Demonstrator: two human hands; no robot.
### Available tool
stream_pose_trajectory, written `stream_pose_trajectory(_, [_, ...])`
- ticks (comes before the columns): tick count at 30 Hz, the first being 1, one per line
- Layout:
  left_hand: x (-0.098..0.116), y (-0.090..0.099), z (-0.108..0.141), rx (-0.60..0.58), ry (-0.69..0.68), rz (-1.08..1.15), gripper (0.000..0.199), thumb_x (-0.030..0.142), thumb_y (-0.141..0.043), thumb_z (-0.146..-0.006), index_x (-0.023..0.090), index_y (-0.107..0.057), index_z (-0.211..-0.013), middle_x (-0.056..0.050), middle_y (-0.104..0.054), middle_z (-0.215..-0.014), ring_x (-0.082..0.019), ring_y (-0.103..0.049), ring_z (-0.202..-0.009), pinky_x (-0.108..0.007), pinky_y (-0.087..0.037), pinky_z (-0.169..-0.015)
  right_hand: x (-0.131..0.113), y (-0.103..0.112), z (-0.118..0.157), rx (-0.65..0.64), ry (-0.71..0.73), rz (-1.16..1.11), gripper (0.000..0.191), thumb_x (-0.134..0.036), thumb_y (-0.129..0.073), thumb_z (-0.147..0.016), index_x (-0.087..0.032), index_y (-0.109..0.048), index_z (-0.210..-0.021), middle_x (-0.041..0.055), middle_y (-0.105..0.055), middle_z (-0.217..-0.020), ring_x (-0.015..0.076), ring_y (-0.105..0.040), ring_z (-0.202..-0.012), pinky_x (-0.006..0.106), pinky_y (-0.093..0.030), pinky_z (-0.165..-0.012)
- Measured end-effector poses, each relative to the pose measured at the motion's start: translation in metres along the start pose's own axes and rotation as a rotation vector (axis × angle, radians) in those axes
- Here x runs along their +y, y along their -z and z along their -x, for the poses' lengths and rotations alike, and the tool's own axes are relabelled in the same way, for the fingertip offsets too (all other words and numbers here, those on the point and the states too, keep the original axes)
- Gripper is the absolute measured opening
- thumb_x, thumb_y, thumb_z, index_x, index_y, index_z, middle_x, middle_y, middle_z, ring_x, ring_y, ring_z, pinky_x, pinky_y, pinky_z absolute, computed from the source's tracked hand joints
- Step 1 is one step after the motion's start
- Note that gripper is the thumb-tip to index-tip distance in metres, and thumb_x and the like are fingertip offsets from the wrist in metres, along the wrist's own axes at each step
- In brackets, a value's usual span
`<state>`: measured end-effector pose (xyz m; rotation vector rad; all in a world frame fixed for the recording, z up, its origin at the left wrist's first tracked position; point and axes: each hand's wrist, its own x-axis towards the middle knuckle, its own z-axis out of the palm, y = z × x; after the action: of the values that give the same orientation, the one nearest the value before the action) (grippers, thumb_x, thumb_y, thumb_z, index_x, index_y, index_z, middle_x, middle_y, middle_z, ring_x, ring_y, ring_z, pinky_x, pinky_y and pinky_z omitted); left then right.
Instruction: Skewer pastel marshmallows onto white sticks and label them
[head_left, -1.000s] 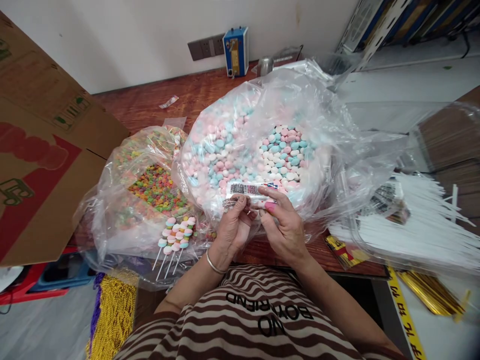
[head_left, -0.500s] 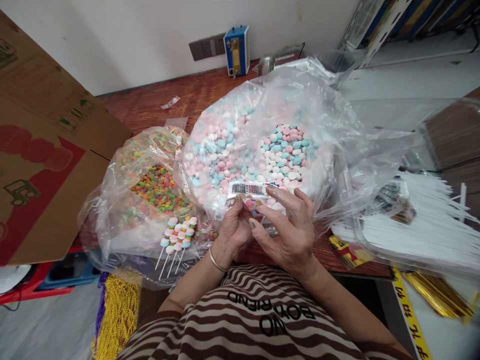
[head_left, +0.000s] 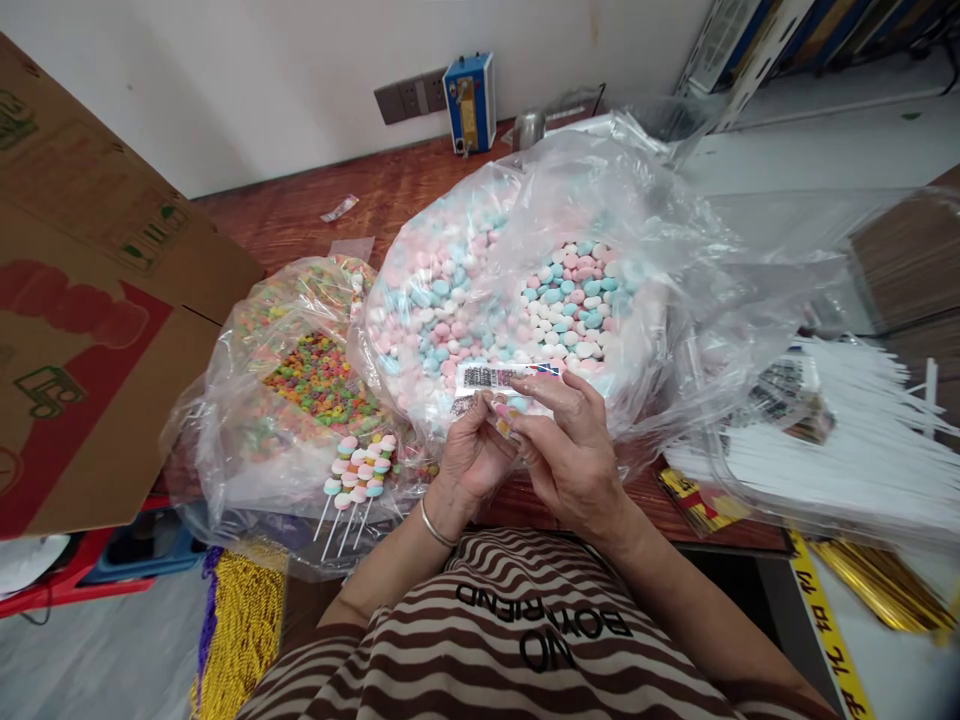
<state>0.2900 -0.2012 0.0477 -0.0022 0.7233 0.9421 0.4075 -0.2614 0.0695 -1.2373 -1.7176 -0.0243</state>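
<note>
My left hand (head_left: 474, 450) is closed in a pinch on a short row of small pink, yellow and bluish candies (head_left: 504, 415). From the right, my right hand (head_left: 574, 440) pinches the same candies between thumb and a finger, its other fingers stretched above them. Whether a stick runs through them is hidden. Just beyond my fingertips lies a printed plastic packet (head_left: 487, 377), on the large clear bag (head_left: 442, 225) of pink, white and blue candies. Several finished-looking candy skewers (head_left: 360, 470) on white sticks rest to the left.
Left of the candies is a clear bag of colourful rings (head_left: 322, 380), beside a tall cardboard box (head_left: 90, 300). White sticks (head_left: 832, 440) with printed packets on them fill a clear tray at right. A yellow-and-red packet (head_left: 701, 500) lies near the table edge. A blue device (head_left: 470, 105) stands by the wall.
My right hand's fingers have drawn in and down from a spread pose to a pinch on the candies. My left hand stays nearly in place; the candies between them have tilted.
</note>
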Motion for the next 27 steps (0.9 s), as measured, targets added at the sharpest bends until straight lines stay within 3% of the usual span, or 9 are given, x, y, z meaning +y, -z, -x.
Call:
stream_pose_trajectory(4, [0.002, 0.000, 0.002, -0.034, 0.059, -0.007, 0.014, 0.017, -0.070, -0.088, 0.016, -0.063, -0.075, 0.000, -0.060, -0.067, -0.008, -0.056, -0.057, -0.018, -0.049, -0.056, -0.002, 0.004, -0.002, 0.004, 0.021, -0.032, 0.023, -0.017, -0.059, -0.095, -0.026, -0.065, -0.116, 0.0130, -0.064, -0.138, 0.0272, -0.061, -0.128, 0.055, -0.040, -0.114])
stream_pose_trajectory(8, [0.005, 0.005, 0.002, -0.111, 0.081, -0.029, 0.014, 0.023, -0.070, -0.089, 0.016, -0.064, -0.078, -0.001, -0.061, -0.070, -0.009, -0.058, -0.059, -0.018, -0.046, -0.051, -0.006, 0.007, -0.003, 0.090, 0.036, -0.037, 0.034, -0.018, -0.066, -0.091, -0.026, -0.061, -0.124, 0.0128, -0.065, -0.135, 0.0280, -0.064, -0.124, 0.053, -0.050, -0.107])
stream_pose_trajectory(13, [0.015, 0.009, 0.006, -0.121, -0.095, -0.021, 0.023, 0.020, -0.067, -0.091, 0.016, -0.059, -0.070, 0.001, -0.055, -0.065, -0.008, -0.054, -0.060, -0.020, -0.049, -0.058, -0.010, 0.008, -0.001, 0.217, -0.007, -0.054, 0.033, -0.016, -0.070, -0.088, -0.022, -0.063, -0.120, 0.0124, -0.069, -0.123, 0.0268, -0.067, -0.116, 0.048, -0.055, -0.101])
stream_pose_trajectory(16, [0.049, 0.019, 0.023, -0.150, -0.309, -0.026, 0.026, 0.020, -0.068, -0.090, 0.018, -0.058, -0.066, 0.001, -0.055, -0.065, -0.008, -0.052, -0.061, -0.020, -0.046, -0.058, -0.014, -0.001, 0.002, 0.197, -0.096, -0.110, 0.028, -0.015, -0.067, -0.090, -0.022, -0.064, -0.117, 0.0103, -0.070, -0.116, 0.0259, -0.067, -0.113, 0.046, -0.054, -0.100])
stream_pose_trajectory(18, [0.083, 0.034, 0.044, -0.121, -0.537, -0.048, 0.026, 0.022, -0.070, -0.089, 0.018, -0.058, -0.065, 0.001, -0.056, -0.067, -0.008, -0.051, -0.062, -0.020, -0.044, -0.057, -0.018, -0.017, 0.005, 0.037, -0.115, -0.189, 0.022, -0.016, -0.063, -0.093, -0.021, -0.064, -0.114, 0.0091, -0.071, -0.111, 0.0244, -0.067, -0.109, 0.042, -0.054, -0.096])
stream_pose_trajectory(22, [0.147, 0.081, 0.106, -0.138, -0.963, -0.027, 0.020, 0.017, -0.080, -0.079, 0.020, -0.061, -0.072, 0.003, -0.058, -0.072, -0.006, -0.048, -0.062, -0.016, -0.044, -0.059, -0.047, -0.072, 0.012, -0.523, 0.009, -0.296, 0.018, -0.018, -0.051, -0.099, -0.018, -0.068, -0.104, 0.0083, -0.071, -0.097, 0.0205, -0.067, -0.093, 0.032, -0.052, -0.081])
stream_pose_trajectory(24, [0.162, 0.107, 0.133, -0.148, -1.083, -0.009, 0.024, 0.015, -0.084, -0.074, 0.021, -0.060, -0.075, 0.004, -0.059, -0.074, -0.005, -0.049, -0.063, -0.015, -0.045, -0.061, -0.074, -0.108, 0.016, -0.795, 0.126, -0.230, 0.022, -0.017, -0.049, -0.100, -0.017, -0.070, -0.098, 0.0091, -0.071, -0.093, 0.0210, -0.067, -0.089, 0.031, -0.050, -0.078])
stream_pose_trajectory(27, [0.167, 0.139, 0.157, -0.149, -1.123, 0.017, 0.028, 0.013, -0.086, -0.071, 0.020, -0.059, -0.077, 0.006, -0.059, -0.075, -0.003, -0.050, -0.064, -0.013, -0.045, -0.063, -0.119, -0.160, 0.019, -1.107, 0.303, -0.136, 0.022, -0.015, -0.050, -0.098, -0.015, -0.071, -0.102, 0.0122, -0.074, -0.097, 0.0228, -0.069, -0.092, 0.030, -0.048, -0.073])
